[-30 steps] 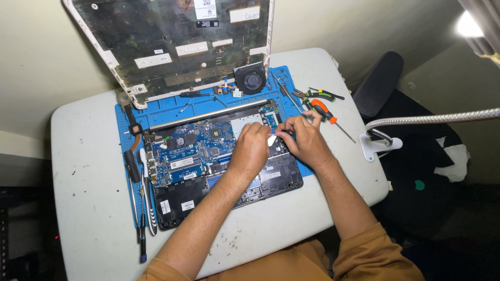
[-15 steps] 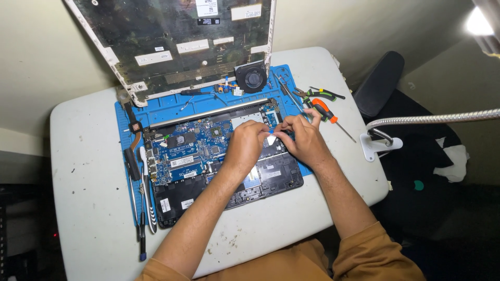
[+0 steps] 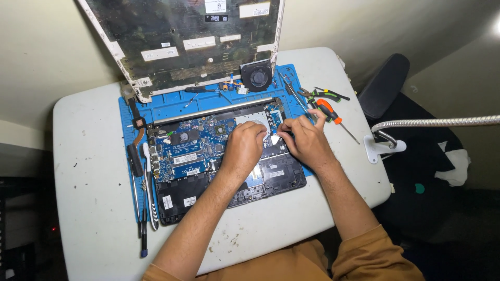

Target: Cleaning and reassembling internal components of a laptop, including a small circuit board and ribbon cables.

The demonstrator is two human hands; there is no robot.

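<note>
Blue motherboard (image 3: 192, 151) partly hidden under left hand (image 3: 244, 148) and right hand (image 3: 304, 141); neither grip discernible.

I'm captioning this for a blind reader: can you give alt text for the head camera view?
Two bare hands, left hand and right hand, work together inside an opened laptop with its blue circuit board exposed, on a blue mat. A detached fan and screwdrivers lie nearby.

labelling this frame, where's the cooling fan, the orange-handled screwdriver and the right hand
cooling fan (image 3: 257, 78), head view, on the round black hub.
orange-handled screwdriver (image 3: 328, 109), head view, on the orange grip.
right hand (image 3: 307, 141), head view, on the back of the hand.
</note>
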